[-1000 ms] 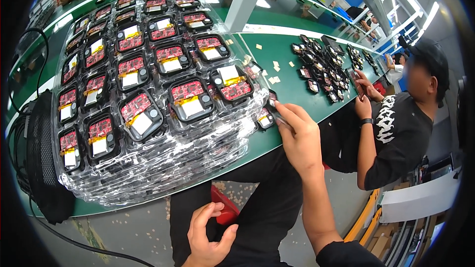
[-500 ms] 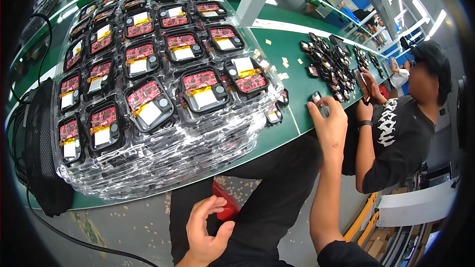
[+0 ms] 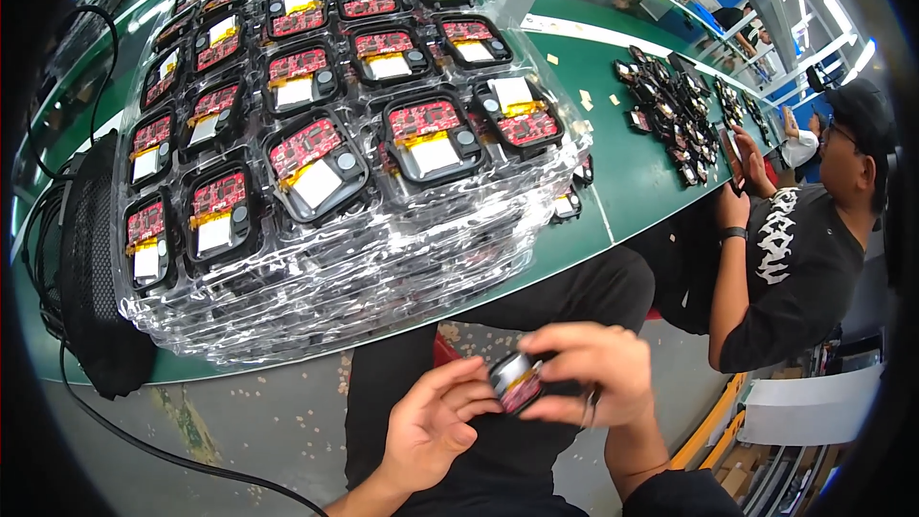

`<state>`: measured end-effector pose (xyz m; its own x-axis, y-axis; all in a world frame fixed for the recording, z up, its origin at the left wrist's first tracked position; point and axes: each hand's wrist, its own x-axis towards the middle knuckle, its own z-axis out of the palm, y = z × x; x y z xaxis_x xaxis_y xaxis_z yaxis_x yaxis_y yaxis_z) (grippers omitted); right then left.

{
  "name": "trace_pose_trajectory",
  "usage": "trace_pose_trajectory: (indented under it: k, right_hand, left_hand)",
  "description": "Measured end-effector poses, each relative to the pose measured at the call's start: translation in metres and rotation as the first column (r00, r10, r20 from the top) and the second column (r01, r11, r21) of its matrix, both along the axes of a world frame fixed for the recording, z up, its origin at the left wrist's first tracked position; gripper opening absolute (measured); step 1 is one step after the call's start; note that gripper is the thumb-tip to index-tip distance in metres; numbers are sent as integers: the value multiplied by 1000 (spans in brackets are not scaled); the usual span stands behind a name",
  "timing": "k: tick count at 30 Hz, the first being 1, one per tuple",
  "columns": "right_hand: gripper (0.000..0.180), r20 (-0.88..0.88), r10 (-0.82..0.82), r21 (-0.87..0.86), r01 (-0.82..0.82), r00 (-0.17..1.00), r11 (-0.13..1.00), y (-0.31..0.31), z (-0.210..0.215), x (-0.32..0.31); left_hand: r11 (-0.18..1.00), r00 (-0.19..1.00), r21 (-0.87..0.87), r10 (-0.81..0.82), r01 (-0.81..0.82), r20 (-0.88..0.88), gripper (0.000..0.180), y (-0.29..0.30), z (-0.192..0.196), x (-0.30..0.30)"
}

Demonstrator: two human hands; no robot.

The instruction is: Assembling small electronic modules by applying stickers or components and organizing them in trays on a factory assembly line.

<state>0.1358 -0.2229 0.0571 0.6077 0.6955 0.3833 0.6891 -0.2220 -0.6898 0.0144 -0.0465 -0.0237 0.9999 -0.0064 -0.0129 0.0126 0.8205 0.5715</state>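
Right hand: my right hand [image 3: 595, 373] sits low over my lap, palm down, fingers curled and closed on the small module [image 3: 518, 382], thumb under it.
Left hand: my left hand [image 3: 436, 426] comes up from below, palm turned toward the right hand, fingertips [image 3: 481, 393] touching the module's near side; it pinches the same piece.
Forearms: both enter from the lower edge and bend inward so the hands meet above my dark trousers [image 3: 507, 325].
Module: small, dark-cased, with a pale silvery face and a strip of yellow and red showing at its lower edge; it is tilted, mostly covered by my fingers.
Where it is: between my two hands, off the bench, well below the table edge.
Up and left of the grip: a stack of clear plastic trays [image 3: 325, 163] on the green table [image 3: 632, 172], each pocket holding a red board with a white block and yellow tape.
Up and right of the grip: loose dark parts [image 3: 670, 110] spread on the table.
Right of the grip: a seated person in a black shirt [image 3: 804, 258], hands at the table edge.
Far left: a black mesh bag [image 3: 91, 258] with cables.
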Motion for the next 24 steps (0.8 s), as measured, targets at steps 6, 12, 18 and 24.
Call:
trace_pose_trajectory:
  k: [6,12,18,24]
  right_hand:
    - [46,-185,67,-33,-74,980,997,15,-10,-23]
    - [48,-231,-83,-132,53,969,990,24,-13,-35]
    - [38,-15,-119,-289,110,993,951,29,-18,-44]
    - [41,322,-159,-146,215,933,966,27,-39,-47]
  left_hand:
    - [999,998,33,-39,41,-48,74,9,-9,-4]
    - [991,996,-131,28,-39,-82,62,12,-8,-6]
    - [973,975,-114,183,-198,-127,60,13,-10,-5]
    - [976,976,-107,178,-192,-129,59,12,-9,-4]
